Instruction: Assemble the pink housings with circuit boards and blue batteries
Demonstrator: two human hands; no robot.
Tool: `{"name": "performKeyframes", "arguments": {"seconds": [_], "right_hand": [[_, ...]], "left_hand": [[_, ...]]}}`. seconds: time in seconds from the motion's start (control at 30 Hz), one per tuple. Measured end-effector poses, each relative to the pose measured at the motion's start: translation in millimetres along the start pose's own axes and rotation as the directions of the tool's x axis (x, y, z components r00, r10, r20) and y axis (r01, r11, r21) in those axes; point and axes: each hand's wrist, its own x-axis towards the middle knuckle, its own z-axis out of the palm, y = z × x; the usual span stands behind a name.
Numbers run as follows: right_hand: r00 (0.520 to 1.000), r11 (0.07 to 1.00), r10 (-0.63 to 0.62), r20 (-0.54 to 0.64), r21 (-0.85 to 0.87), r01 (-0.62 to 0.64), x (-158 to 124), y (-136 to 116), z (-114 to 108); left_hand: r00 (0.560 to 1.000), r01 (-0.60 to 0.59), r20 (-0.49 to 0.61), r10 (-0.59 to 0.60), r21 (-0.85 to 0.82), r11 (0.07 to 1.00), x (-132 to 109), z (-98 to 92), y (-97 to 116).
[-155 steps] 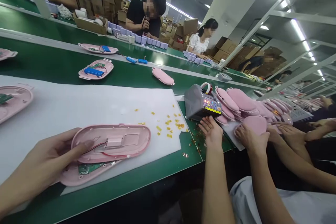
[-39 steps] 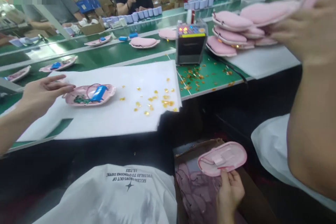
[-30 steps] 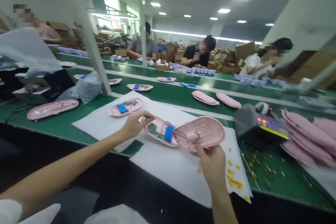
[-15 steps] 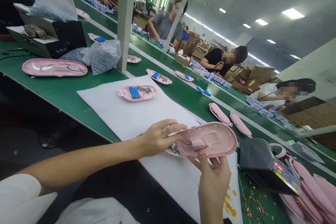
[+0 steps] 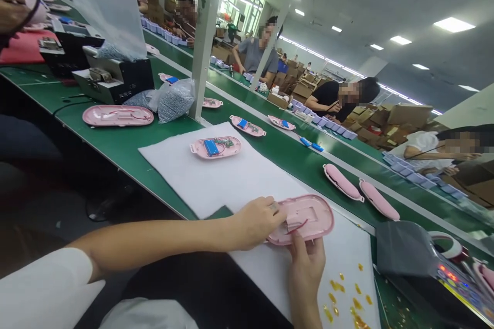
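Observation:
A pink oval plastic shell (image 5: 318,216) is tilted with its inside facing me, showing moulded ribs, a raised block and a thin red wire (image 5: 299,227). My right hand (image 5: 307,267) grips its lower edge, thumb on the inside and fingers behind. My left hand (image 5: 258,223) is closed over the shell's left end, fingertips by the raised block; what lies under those fingers is hidden. Farther left on the white foam sheet (image 5: 173,157) lies another pink shell half (image 5: 231,152) with a blue battery pack (image 5: 211,147) and a green circuit board (image 5: 224,142).
A grey machine with a lit panel (image 5: 409,257) stands at right, beside a tape roll (image 5: 447,245). Yellow tape bits (image 5: 337,286) dot the sheet. Closed pink cases (image 5: 380,199) lie behind. At left are an empty-looking shell (image 5: 118,115) and a screw bag (image 5: 175,100). Co-workers sit opposite.
My view has swung left. My left hand has moved over the shell's end, and the green board seen beneath it earlier is hidden. The red wire now shows inside the shell.

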Motion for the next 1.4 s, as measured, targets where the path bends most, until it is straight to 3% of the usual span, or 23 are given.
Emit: {"name": "performKeyframes", "arguments": {"seconds": [0.17, 0.33, 0.4, 0.5, 0.57, 0.67, 0.73, 0.8, 0.87, 1.0, 1.07, 1.13, 1.17, 1.2, 1.27, 1.3, 1.33, 1.4], "right_hand": [[0.986, 0.989, -0.149, 0.08, -0.009, 0.15, 29.0, -7.5, -6.1], [0.997, 0.991, -0.073, 0.012, 0.118, 0.071, 25.3, -8.2, -3.5], [1.0, 0.981, -0.019, 0.019, 0.195, 0.015, 18.3, -9.3, 1.0], [1.0, 0.959, 0.007, 0.006, 0.283, -0.008, 8.5, -13.5, 11.2], [0.999, 0.948, 0.0, -0.034, 0.318, 0.011, 3.2, -16.9, 19.9], [0.995, 0.944, -0.019, -0.103, 0.327, 0.051, -2.6, -20.7, 35.0], [0.99, 0.947, -0.044, -0.132, 0.311, 0.084, -5.8, -21.1, 45.8], [0.987, 0.949, -0.065, -0.146, 0.296, 0.106, -8.6, -19.8, 55.2], [0.987, 0.954, -0.071, -0.144, 0.278, 0.109, -10.2, -17.6, 59.7], [0.999, 0.991, -0.042, -0.033, 0.125, 0.046, -1.6, -21.0, 41.9], [0.976, 0.98, -0.195, -0.092, -0.061, 0.19, 10.4, -33.9, 24.6], [0.865, 0.825, -0.494, -0.084, -0.358, 0.437, 25.2, -53.8, 12.3], [0.795, 0.684, -0.606, 0.031, -0.491, 0.54, 32.9, -64.4, 10.3], [0.74, 0.533, -0.642, 0.203, -0.576, 0.62, 40.4, -73.9, 11.4], [0.662, 0.306, -0.507, 0.552, -0.603, 0.737, 54.7, -86.3, 20.8], [0.635, 0.249, -0.386, 0.669, -0.587, 0.771, 61.3, -88.7, 27.1], [0.622, 0.226, -0.253, 0.741, -0.58, 0.782, 67.3, -88.7, 33.1], [0.636, 0.218, -0.037, 0.771, -0.615, 0.758, 76.7, -84.5, 41.1]], "left_hand": [[0.994, 0.003, -0.104, -0.015, -0.116, 0.993, 8.2, -5.4, 8.3], [0.96, -0.028, -0.276, -0.046, -0.26, 0.965, 0.8, 6.3, 0.2], [0.892, -0.008, -0.431, -0.14, -0.324, 0.946, -0.5, 14.2, -2.6], [0.724, 0.033, -0.595, -0.349, -0.475, 0.88, 0.4, 21.6, -4.4], [0.689, 0.006, -0.531, -0.493, -0.676, 0.737, 2.5, 21.7, -5.4], [0.731, -0.029, -0.265, -0.629, -0.933, 0.359, 5.9, 17.6, -7.9], [0.716, -0.013, -0.085, -0.692, -0.994, 0.109, 7.6, 14.8, -10.2], [0.702, 0.012, 0.065, -0.709, -0.997, -0.079, 8.4, 13.2, -13.1], [0.704, 0.05, 0.154, -0.693, -0.985, -0.168, 8.4, 12.9, -16.3], [0.707, 0.101, 0.183, -0.683, -0.982, -0.158, 4.5, 15.2, -19.8], [0.716, 0.124, 0.198, -0.669, -0.98, -0.158, 1.2, 16.2, -19.0], [0.726, 0.146, 0.214, -0.654, -0.977, -0.158, -1.7, 16.1, -16.6], [0.731, 0.157, 0.221, -0.645, -0.975, -0.156, -2.7, 15.6, -15.2], [0.735, 0.171, 0.228, -0.638, -0.974, -0.151, -3.2, 14.9, -13.8], [0.743, 0.193, 0.23, -0.628, -0.973, -0.127, -3.0, 13.6, -11.7], [0.747, 0.196, 0.225, -0.626, -0.974, -0.117, -2.5, 13.2, -11.2], [0.747, 0.191, 0.219, -0.628, -0.975, -0.113, -1.9, 12.9, -11.2], [0.743, 0.176, 0.208, -0.636, -0.978, -0.114, -0.6, 12.9, -12.5]]}}
